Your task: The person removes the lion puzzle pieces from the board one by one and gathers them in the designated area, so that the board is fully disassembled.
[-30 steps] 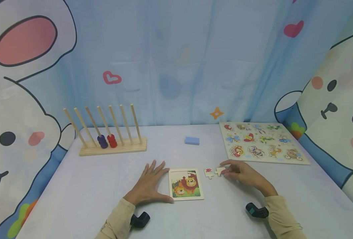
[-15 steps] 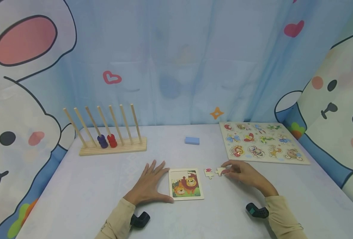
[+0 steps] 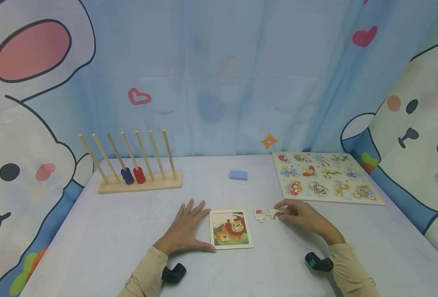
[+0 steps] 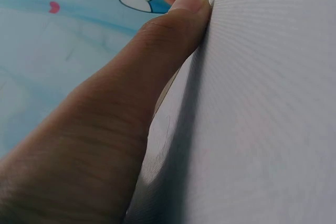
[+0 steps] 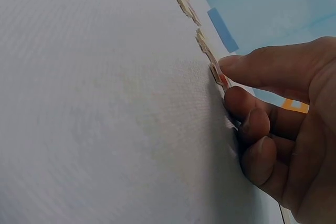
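The left hand (image 3: 184,232) splays wide against the left edge of a framed lion jigsaw (image 3: 234,233) as the right hand (image 3: 301,215) pinches a puzzle piece (image 3: 272,213) near a second piece (image 3: 258,216) right of the jigsaw on the counter (image 3: 271,268).

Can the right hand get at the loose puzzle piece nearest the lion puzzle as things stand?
Probably yes. Only the other loose piece, which the right hand touches, lies between that hand and the nearest piece; it is thin and low, so reaching over looks easy.
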Tool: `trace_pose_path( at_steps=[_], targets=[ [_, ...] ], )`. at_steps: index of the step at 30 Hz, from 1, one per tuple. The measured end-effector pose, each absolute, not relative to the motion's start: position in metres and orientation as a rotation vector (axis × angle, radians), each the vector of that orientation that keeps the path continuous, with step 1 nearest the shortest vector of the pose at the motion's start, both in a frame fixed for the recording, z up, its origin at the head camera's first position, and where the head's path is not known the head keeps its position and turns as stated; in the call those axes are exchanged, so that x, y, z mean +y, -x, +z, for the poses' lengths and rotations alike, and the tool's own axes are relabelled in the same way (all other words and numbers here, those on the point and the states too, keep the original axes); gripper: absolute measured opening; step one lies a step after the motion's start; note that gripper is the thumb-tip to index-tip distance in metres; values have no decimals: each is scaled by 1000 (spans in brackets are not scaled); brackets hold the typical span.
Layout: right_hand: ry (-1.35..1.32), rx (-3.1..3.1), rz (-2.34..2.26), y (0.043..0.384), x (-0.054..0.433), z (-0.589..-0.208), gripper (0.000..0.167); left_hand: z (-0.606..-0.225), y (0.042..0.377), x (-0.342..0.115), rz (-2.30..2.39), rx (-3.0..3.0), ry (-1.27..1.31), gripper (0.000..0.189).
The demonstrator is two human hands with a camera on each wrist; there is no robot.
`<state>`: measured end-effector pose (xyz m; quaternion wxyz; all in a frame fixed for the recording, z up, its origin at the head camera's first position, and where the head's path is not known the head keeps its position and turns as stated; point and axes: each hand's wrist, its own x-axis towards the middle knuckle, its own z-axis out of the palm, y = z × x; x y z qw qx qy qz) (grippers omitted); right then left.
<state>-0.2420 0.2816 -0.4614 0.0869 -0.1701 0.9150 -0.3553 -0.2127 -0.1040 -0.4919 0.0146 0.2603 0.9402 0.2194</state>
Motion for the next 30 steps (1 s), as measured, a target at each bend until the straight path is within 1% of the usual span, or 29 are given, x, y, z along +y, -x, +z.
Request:
trace_pose_path(
  at_steps=[16,24,30],
  targets=[
    [465,2742,-1054,243,282,-461,29,-492,213,-104,682,2923,-802,109],
    [571,2866,-1078,248,266,-454,27,-491,212,-103,681,2914,-786,109],
    [787,2798,-1208,254,238,-450,31,-492,212,-103,695,2915,-784,109]
  ],
)
